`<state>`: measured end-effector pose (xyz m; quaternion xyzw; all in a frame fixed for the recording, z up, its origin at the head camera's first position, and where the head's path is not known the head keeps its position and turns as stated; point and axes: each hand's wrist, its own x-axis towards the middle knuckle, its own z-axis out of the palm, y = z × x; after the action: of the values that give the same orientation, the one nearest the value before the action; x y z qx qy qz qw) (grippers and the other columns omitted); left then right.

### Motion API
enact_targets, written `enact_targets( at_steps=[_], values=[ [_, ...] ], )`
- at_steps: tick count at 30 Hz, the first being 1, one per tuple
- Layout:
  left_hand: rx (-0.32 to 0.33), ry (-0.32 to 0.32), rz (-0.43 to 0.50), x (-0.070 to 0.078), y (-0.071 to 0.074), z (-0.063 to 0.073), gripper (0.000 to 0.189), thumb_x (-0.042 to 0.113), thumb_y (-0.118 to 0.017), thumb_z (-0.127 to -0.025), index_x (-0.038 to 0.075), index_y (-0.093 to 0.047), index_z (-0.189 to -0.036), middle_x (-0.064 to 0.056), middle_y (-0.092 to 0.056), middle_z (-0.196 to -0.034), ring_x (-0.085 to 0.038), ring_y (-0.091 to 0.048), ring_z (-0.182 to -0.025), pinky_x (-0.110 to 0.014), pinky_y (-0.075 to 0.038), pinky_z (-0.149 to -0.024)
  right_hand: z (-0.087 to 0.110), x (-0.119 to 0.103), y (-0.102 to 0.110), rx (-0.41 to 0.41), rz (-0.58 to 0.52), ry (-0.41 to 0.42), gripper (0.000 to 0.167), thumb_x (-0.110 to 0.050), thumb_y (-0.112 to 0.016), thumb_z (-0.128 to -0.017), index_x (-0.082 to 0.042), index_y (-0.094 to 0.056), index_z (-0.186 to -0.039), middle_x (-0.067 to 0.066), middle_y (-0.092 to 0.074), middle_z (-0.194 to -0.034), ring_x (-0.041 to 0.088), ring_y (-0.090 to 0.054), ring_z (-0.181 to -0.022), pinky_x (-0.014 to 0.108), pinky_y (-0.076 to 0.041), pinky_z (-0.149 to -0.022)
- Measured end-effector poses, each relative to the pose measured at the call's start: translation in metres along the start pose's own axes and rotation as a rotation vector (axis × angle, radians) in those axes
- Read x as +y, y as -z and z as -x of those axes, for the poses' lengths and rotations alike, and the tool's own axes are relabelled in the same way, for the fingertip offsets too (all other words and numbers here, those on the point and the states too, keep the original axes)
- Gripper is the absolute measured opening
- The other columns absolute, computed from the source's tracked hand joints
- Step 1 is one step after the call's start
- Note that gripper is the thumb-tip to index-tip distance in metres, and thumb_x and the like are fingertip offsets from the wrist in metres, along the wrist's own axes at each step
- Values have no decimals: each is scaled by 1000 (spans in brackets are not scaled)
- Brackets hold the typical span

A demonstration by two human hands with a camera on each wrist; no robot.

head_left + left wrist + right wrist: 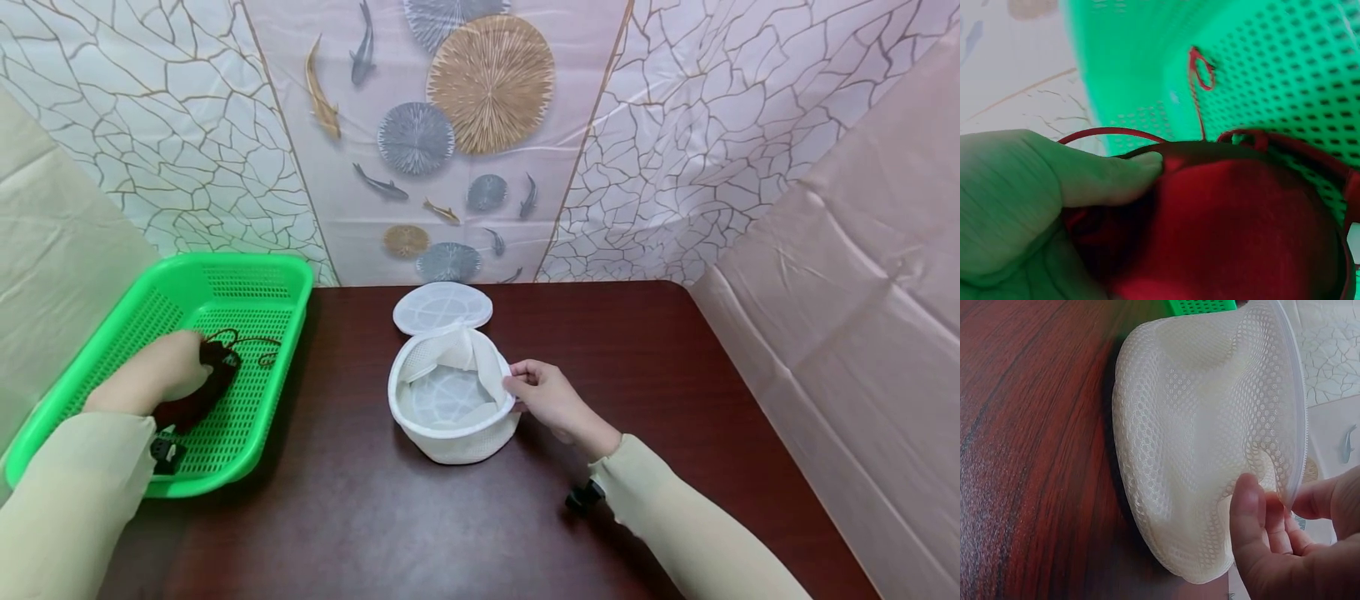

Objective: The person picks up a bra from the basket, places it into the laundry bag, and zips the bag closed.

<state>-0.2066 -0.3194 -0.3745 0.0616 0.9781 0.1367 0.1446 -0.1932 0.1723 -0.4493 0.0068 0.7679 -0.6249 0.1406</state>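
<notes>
Over at the left, my left hand (pixel 171 364) grips a dark red bra (pixel 197 406) inside a green plastic basket (pixel 251 408). In the left wrist view the thumb lies on the edge of a smooth moulded cup (pixel 1241 231), and the fingers beneath it are mostly hidden. Thin red straps trail over the basket's holes. A round white mesh laundry bag (pixel 457 450) stands at the middle of the table, its zipped lid (pixel 442 308) folded back behind it. My right hand (pixel 557 400) pinches the bag's right rim between thumb and fingers.
The dark brown wooden table (pixel 337 517) carries both the basket and the bag. A patterned sheet (pixel 360 225) hangs along the back edge, and a plain pale sheet (pixel 825 308) closes off the right side. Small black devices (pixel 585 497) sit at both wrists.
</notes>
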Motion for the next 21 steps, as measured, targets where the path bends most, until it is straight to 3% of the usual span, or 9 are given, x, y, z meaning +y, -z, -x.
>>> enact_targets(
  at_steps=[4, 11, 21],
  values=[
    [43, -1, 28, 9, 1, 0, 45, 11, -55, -94, -21, -40, -123, -42, -49, -114, -57, -49, -102, -62, -43, -78, 0, 0, -1, 31, 15, 8, 18, -5, -60, -94, 6, -60, -108, 13, -61, -91, 17, -62, -76, 38, -54, -72],
    [201, -44, 89, 29, 6, 3, 20, 8, -55, -94, -8, -48, -102, -24, -58, -88, -36, -57, -77, -49, -45, -62, 0, 2, -2, 48, 18, 28, 17, -5, -59, -94, 6, -61, -107, 12, -61, -90, 16, -61, -78, 42, -54, -75],
    [376, -20, 236, 45, 8, 8, 38, 16, -55, -97, -9, -46, -124, -30, -57, -106, -43, -56, -91, -54, -47, -70, -1, 3, -2, 26, 19, 20, 20, -7, -60, -95, 6, -60, -111, 13, -62, -93, 17, -61, -79, 41, -54, -76]
  ],
)
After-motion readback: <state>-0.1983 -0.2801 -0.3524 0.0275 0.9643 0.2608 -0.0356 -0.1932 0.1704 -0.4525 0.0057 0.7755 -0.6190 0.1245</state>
